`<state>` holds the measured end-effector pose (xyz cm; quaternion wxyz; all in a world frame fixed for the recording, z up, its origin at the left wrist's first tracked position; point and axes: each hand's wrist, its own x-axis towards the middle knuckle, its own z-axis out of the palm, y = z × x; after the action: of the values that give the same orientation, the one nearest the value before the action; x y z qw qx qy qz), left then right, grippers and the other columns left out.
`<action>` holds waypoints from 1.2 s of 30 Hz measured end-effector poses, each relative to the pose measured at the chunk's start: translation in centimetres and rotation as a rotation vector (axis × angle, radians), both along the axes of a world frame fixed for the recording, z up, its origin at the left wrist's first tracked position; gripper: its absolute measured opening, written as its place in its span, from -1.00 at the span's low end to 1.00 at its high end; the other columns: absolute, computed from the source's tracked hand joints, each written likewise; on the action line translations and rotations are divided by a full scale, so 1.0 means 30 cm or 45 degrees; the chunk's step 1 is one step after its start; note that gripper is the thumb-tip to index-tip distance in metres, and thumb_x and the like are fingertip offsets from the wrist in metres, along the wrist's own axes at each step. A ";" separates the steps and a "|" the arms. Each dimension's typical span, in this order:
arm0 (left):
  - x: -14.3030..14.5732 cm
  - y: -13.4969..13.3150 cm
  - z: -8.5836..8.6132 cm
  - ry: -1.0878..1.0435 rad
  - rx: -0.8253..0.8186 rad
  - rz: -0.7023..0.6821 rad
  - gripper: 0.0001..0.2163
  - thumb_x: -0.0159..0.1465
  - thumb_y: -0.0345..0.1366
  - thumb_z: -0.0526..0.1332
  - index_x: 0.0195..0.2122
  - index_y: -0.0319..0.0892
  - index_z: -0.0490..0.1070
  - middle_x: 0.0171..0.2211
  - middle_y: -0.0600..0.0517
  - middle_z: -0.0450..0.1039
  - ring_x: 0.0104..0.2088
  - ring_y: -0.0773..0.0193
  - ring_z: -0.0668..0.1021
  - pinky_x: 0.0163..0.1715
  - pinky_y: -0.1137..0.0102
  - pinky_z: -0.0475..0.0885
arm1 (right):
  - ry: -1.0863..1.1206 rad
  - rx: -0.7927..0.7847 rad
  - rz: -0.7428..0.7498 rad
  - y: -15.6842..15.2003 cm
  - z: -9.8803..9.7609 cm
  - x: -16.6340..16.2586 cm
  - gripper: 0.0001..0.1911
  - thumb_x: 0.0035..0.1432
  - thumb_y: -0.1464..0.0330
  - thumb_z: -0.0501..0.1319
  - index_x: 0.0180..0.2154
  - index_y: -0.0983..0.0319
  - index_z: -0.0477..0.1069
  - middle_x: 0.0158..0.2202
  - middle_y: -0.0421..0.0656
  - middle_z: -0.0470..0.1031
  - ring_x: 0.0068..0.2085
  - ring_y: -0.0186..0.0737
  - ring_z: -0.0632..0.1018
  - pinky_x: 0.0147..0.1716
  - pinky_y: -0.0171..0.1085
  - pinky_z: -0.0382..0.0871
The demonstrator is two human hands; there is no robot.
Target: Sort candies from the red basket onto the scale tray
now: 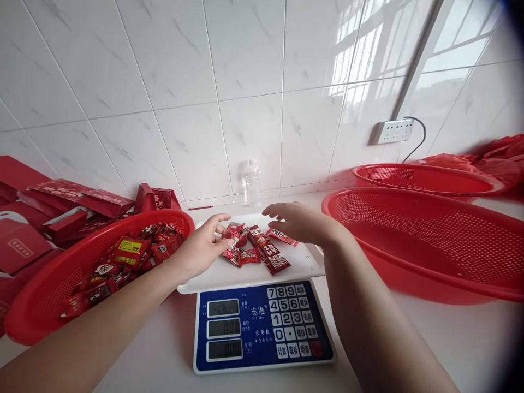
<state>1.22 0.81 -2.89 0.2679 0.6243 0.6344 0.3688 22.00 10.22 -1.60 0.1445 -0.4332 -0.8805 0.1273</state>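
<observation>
Several red-wrapped snack packets (249,255) lie in a loose pile on the white tray (303,265) of a digital scale. One long dark red packet (268,251) lies slanted across the middle. My left hand (204,245) is at the pile's left side, fingers curved and apart, thumb close to the packets; no packet is plainly gripped. Above the right part of the tray is my right hand (298,221), open, fingers stretched left with nothing in them. The scale's blue keypad panel (262,327) faces me, its top display showing dashes and letters.
A red basket (24,322) with many wrapped snacks is at left, red boxes (69,196) behind it. At right stand a large red basket (409,245) and another red basket (429,183). A clear bottle (252,183) is near the tiled wall, below a power strip (395,132).
</observation>
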 end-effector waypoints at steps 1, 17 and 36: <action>0.010 0.004 -0.003 -0.007 0.001 -0.008 -0.60 0.20 -0.35 0.17 0.07 -0.16 0.23 -0.23 0.02 0.42 -0.27 0.25 0.54 -0.21 0.30 0.44 | -0.001 -0.008 0.007 0.001 -0.003 -0.002 -0.64 0.19 0.33 0.11 0.03 0.16 0.41 -0.06 -0.08 0.53 -0.07 -0.11 0.51 -0.13 -0.18 0.36; 0.026 0.093 -0.107 0.627 0.443 -0.149 -0.83 0.31 -0.37 0.07 -0.12 -0.15 0.39 -0.04 -0.07 0.44 0.04 0.12 0.42 0.07 0.10 0.32 | -0.081 -0.095 -0.112 0.005 -0.002 0.000 -0.58 0.19 0.31 0.12 0.08 0.24 0.38 -0.04 0.02 0.52 -0.12 -0.06 0.55 -0.22 -0.18 0.43; -0.089 -0.290 -0.268 0.723 1.390 -0.123 -0.62 0.27 -0.43 0.11 0.11 -0.03 0.25 -0.10 -0.05 0.41 -0.02 0.10 0.46 -0.05 0.15 0.46 | -0.046 -0.055 -0.063 -0.025 -0.008 -0.032 -0.56 0.20 0.29 0.09 0.11 0.20 0.35 -0.07 -0.01 0.54 -0.07 -0.03 0.52 -0.17 -0.14 0.41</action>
<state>-1.45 -7.89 -10.93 -0.2535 0.7731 0.3717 0.4471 21.03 9.46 -1.86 0.1223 -0.4601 -0.8690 0.1345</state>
